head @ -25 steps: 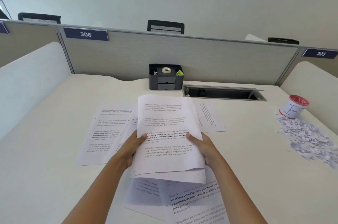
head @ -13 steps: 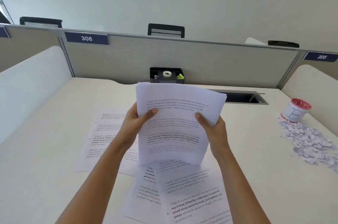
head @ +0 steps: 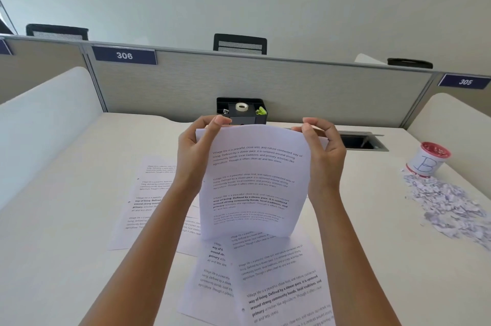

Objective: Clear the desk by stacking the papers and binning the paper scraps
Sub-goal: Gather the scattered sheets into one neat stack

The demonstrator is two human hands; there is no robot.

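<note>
Papers (head: 255, 182) are held upright over the desk (head: 66, 259), pinched at the top corners by the left hand (head: 198, 150) and right hand (head: 322, 153) (fingers curled behind, thumbs in front). Tapping the bottom edge squarely should align them before the loose sheets (head: 281, 285) below are gathered.

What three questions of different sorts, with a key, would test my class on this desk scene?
1. True or false: the scraps lie left of the held sheets.
2. Of the left hand and right hand, which pinches the held sheets at their top edge? A) left only B) right only C) both
3. Fill in: the cup beside the scraps bears the letter ___.

Key
1. False: the scraps lie to the right of the held sheets.
2. C
3. B
</note>
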